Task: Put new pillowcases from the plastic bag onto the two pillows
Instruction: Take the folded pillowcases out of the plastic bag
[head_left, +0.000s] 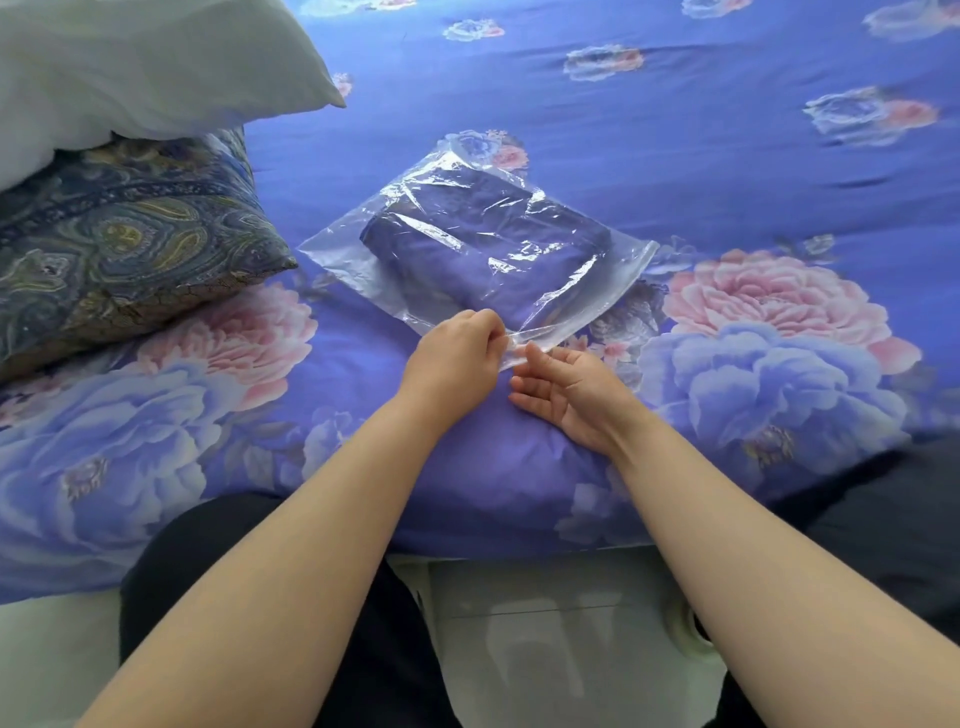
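A clear, crinkly plastic bag (483, 249) is laid flat on the soft blue bedcover with big pink and blue flowers (727, 171). Inside the bag, a neat square of folded dark blue cloth (483, 234) is seen, just beyond both hands. The near corner of the bag is pinched by the curled fingers of the left hand (457, 353). The right hand (571, 395) is turned palm up, with its fingers loosely bent; the thin edge of the bag is touched by its fingertips, but whether it is gripped cannot be told. Far to the left of the left hand, a plump pillow with a swirly blue and gold pattern (119, 249) is rested on the bed, and a smooth white pillow (145, 67) is laid on top of it.
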